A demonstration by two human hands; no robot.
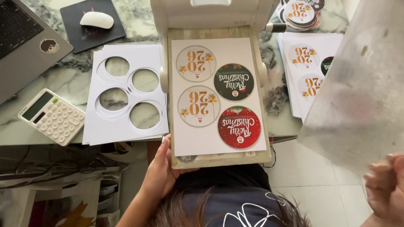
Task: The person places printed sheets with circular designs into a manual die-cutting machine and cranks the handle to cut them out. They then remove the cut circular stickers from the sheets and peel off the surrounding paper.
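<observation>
A white printed sheet [219,94] with several round designs, two cream, one dark green and one red, lies on the beige cutting plate [219,160] that sticks out of a white die-cutting machine [210,14]. My left hand [161,168] grips the plate's near left corner, thumb on its top edge. My right hand [385,189], blurred at the bottom right, holds up a translucent plastic sheet [357,92] beside the machine.
A stack of white sheets with round holes cut out [126,96] lies left of the machine, beside a white calculator [52,117]. A laptop [25,42] and mouse [97,19] sit at the back left. Uncut printed sheets [305,67] and cut round cards [301,12] lie right.
</observation>
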